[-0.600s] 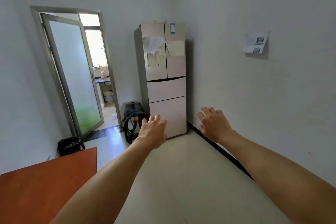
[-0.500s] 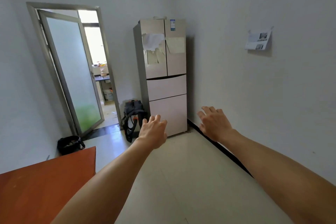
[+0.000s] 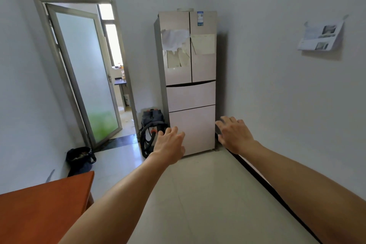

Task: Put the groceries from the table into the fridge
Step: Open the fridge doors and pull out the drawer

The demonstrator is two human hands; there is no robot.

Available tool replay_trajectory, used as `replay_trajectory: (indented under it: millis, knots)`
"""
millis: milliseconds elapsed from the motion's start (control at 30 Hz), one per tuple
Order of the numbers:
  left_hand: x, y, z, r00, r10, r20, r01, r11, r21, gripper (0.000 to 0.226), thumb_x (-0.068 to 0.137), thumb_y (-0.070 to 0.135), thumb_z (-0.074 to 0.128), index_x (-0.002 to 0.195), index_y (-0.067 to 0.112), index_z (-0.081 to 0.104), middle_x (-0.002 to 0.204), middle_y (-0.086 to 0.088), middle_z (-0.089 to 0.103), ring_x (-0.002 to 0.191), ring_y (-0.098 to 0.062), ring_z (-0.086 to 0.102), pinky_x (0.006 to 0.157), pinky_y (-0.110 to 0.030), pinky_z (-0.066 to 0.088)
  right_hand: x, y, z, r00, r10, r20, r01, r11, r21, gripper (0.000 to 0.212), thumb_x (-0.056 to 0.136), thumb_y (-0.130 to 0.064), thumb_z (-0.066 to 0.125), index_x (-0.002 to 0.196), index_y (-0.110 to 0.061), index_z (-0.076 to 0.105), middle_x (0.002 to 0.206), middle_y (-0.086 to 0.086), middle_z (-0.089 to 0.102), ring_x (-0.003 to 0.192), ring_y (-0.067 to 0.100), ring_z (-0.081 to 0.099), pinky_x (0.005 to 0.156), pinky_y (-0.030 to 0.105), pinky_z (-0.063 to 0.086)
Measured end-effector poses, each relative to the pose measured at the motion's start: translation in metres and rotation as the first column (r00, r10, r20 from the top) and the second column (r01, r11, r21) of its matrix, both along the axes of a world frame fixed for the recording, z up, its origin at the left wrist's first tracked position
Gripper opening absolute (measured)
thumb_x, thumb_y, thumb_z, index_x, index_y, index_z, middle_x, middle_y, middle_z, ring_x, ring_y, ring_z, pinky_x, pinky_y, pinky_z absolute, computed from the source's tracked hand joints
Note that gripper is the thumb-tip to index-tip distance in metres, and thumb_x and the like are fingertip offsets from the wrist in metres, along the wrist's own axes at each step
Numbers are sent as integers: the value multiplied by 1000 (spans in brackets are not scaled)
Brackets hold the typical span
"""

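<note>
There is one fridge (image 3: 191,121), one brown surface (image 3: 39,214), one glass door (image 3: 85,73), one black bucket (image 3: 80,159), one vacuum cleaner (image 3: 152,123) and one sheet of paper (image 3: 320,36) on the wall (image 3: 277,89). Two hands show, one left hand (image 3: 170,145) and one right hand (image 3: 235,136). The fridge has two doors (image 3: 204,65) on top and two drawers (image 3: 191,96) below.

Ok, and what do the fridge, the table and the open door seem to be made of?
Fridge: glossy pale beige front panels, perhaps glass or coated metal, going by the soft sheen. Table: reddish-brown wood or veneer, smooth, with a slight shine. Door: frosted glass in a grey metal frame, probably aluminium; light comes through blurred.
</note>
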State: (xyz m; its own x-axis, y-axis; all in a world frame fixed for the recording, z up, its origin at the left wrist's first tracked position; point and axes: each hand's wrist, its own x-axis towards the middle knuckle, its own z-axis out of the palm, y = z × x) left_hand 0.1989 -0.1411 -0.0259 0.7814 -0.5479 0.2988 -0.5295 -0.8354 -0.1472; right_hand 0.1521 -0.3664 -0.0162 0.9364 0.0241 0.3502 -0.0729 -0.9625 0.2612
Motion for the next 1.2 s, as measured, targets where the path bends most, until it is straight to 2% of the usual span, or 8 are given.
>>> replay_trajectory:
  millis: [200,400,700,1033,1200]
  knots:
    - [87,-37,-16,1000,0,-9,0,1000,15,34,91,32,51,120,16,51,118,-7,49,108,-27,46,95,-44,39,87,-37,-18,999,21,-34,-21,1000,7,46,92,-36,48,133,-15,43,137,11,45,119,29,47,90,41,43]
    - [210,-76,-30,1000,-22,-19,23,999,35,37,92,33,50,124,16,49,123,-7,46,112,-27,44,96,-44,35,203,-78,-29,1000,3,-26,-3,1000,10,46,93,-35,47,134,-15,42,138,10,44,121,29,46,93,41,42]
    - [403,-130,8,993,-113,21,113,993,21,35,93,33,48,123,15,49,125,-8,47,114,-28,45,98,-44,36,382,-129,3,998,-57,41,54,996,75,44,93,-35,45,132,-15,45,134,9,47,116,27,49,91,38,45]
    - [589,-218,-16,991,-135,17,134,988,73,35,94,34,46,124,16,48,123,-7,47,111,-27,45,95,-42,35,572,-225,-20,997,-57,48,52,993,102,42,94,-35,43,130,-14,47,131,8,50,115,25,50,90,37,47]
    - [692,-265,-9,994,-110,9,109,991,78,37,94,33,45,127,16,47,126,-7,46,113,-27,44,96,-41,34,686,-282,-17,998,-35,61,26,989,143,39,94,-37,43,126,-16,49,124,5,52,106,23,53,87,36,48]
